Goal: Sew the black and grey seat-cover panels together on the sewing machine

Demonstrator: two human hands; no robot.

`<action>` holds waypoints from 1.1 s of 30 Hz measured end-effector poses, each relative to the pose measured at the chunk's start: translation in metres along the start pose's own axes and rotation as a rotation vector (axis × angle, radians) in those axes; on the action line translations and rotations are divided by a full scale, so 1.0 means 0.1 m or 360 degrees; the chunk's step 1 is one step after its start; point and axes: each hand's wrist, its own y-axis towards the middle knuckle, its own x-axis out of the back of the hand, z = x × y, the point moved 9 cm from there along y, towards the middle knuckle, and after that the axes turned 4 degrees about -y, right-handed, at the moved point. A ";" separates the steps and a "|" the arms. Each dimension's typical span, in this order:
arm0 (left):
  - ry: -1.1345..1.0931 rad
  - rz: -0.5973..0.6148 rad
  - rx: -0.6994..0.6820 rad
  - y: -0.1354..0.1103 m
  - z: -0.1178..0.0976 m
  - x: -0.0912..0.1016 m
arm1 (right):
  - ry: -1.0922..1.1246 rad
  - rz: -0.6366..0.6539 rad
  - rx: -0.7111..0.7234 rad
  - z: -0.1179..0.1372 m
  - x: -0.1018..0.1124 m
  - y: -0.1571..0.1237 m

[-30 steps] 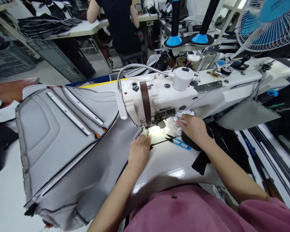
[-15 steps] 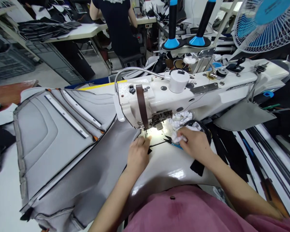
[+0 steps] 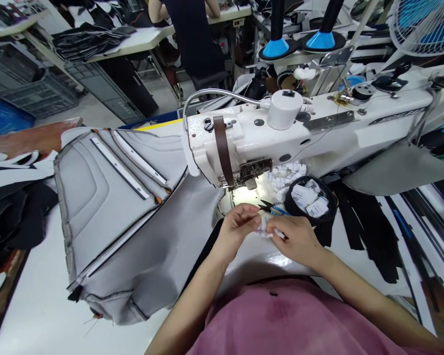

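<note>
In front of the sewing machine (image 3: 244,143) my two hands are close together. My right hand (image 3: 298,239) is closed around a bunched white strip (image 3: 262,228), which looks like a run of small white pieces. The fingers of my left hand (image 3: 239,229) pinch toward the strip's other end; the exact contact is partly hidden. Just beyond my fingers lie thread snips (image 3: 276,208) with dark blades and blue handles. A grey sewn cover (image 3: 148,246) spreads to the left of the machine, with a black strip (image 3: 207,246) beside my left forearm.
A black round holder (image 3: 331,209) with white labels stands right of the snips. More white pieces (image 3: 288,172) are heaped behind. Black strips (image 3: 370,229) lie at the right. A fan (image 3: 425,29) and thread cones (image 3: 323,39) stand behind; a person (image 3: 196,39) sits farther back.
My left hand has left the area under the needle and come right to meet my right hand at the white strip. My right hand has moved slightly nearer me. The view has shifted.
</note>
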 end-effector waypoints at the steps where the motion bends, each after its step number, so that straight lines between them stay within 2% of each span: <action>1: 0.0001 -0.0046 0.0000 0.01 0.02 0.02 | 0.0020 0.0020 -0.0017 0.00 -0.02 -0.01; 7: 0.0059 -0.0397 -0.0109 0.06 0.07 0.11 | -0.0107 0.0144 0.0071 0.12 -0.15 -0.04; 11: 0.0109 -0.0527 -0.0144 0.08 0.11 0.14 | -0.0114 0.0183 0.0069 0.13 -0.20 -0.06; 13: 0.0153 -0.0525 -0.0129 0.08 0.13 0.13 | 0.0021 0.0172 -0.0053 0.04 -0.19 -0.06; 16: 0.0125 -0.0473 -0.0091 0.07 0.19 0.10 | 0.0224 -0.0017 -0.0335 -0.14 -0.06 -0.05; 18: -0.0016 -0.0445 0.0002 0.06 0.26 0.08 | 0.0321 -0.0099 -0.0484 -0.21 0.00 -0.05; 21: -0.0327 -0.0386 0.0229 0.06 0.40 0.01 | 0.0410 -0.0006 -0.0452 -0.11 -0.01 0.01; 24: -0.0579 -0.0305 0.0396 0.06 0.45 -0.06 | 0.0267 0.0056 -0.0347 -0.06 0.02 0.11; 26: -0.0691 -0.0343 0.0444 0.06 0.45 -0.04 | 0.0130 0.0000 -0.0399 -0.21 0.10 0.21; 29: -0.0642 -0.0425 0.0435 0.08 0.43 0.05 | -0.0172 -0.0058 -0.0597 -0.61 0.19 0.38; 31: -0.0466 -0.0412 0.0354 0.12 0.40 0.07 | -0.0466 0.0048 -0.0648 -0.81 0.15 0.54; 33: -0.0113 -0.0424 0.0145 0.17 0.28 0.11 | -0.0657 0.0217 -0.0583 -0.90 0.02 0.70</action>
